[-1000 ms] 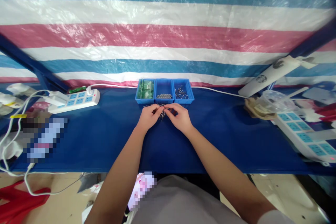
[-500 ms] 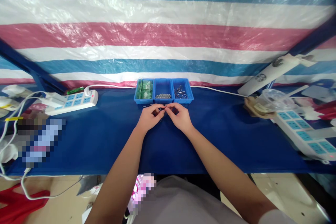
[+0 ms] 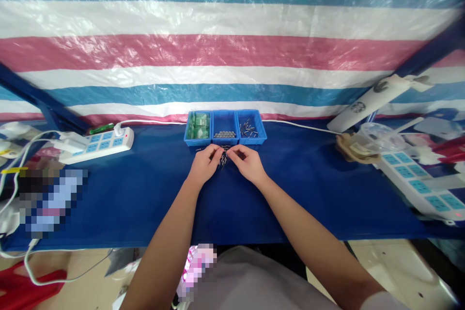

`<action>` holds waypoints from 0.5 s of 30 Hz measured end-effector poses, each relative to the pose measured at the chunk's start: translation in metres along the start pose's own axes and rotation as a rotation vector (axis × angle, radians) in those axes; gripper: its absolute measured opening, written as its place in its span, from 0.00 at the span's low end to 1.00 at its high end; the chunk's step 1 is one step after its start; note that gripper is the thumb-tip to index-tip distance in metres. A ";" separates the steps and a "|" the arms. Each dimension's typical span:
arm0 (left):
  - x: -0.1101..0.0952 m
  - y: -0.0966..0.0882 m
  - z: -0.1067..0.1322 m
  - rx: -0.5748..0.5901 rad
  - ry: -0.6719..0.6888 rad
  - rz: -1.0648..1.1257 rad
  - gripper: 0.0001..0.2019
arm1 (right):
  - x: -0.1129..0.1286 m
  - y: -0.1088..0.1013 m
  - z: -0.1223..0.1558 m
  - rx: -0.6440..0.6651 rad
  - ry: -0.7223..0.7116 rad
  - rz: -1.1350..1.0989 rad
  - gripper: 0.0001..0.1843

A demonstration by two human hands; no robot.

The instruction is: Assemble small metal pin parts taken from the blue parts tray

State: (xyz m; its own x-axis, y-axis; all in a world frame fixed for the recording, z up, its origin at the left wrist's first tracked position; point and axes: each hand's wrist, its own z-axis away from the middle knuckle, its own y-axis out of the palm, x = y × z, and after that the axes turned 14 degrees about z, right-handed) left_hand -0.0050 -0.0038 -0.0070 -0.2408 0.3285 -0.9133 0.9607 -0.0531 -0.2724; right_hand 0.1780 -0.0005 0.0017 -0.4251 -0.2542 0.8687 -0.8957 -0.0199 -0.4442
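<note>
My left hand and my right hand rest close together on the blue table cover, fingers curled in a pinch. Between their fingertips lie small dark metal parts; what each hand grips is too small to name. Just behind the hands stand three joined blue bins: the left one has green pieces, the middle one small silver parts, the right one dark pins.
A white power strip with a cable lies at the left. At the right are a clear plastic cup lid, a second power strip and a white fan arm. A striped tarp hangs behind.
Both hands stay at the same spot; the fingertips have parted a little and the small dark parts now show between them. The view shifted slightly.
</note>
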 end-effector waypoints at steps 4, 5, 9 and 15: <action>-0.003 -0.002 0.000 -0.020 -0.017 -0.020 0.17 | -0.003 -0.003 -0.006 -0.016 0.160 -0.134 0.23; -0.004 -0.002 0.000 -0.021 -0.021 -0.022 0.17 | -0.004 -0.005 -0.009 -0.051 0.215 -0.173 0.25; -0.005 -0.002 0.000 -0.022 -0.023 -0.047 0.17 | -0.010 -0.013 -0.017 -0.216 0.318 -0.300 0.26; -0.005 -0.002 -0.001 -0.027 -0.026 -0.065 0.16 | -0.018 -0.013 -0.017 -0.182 0.166 -0.122 0.17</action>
State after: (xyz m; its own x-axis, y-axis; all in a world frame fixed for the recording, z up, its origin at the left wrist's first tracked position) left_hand -0.0053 -0.0046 -0.0020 -0.3063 0.3056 -0.9016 0.9461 -0.0071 -0.3238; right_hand 0.1954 0.0208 -0.0048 -0.3143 -0.0985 0.9442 -0.9441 0.1370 -0.3000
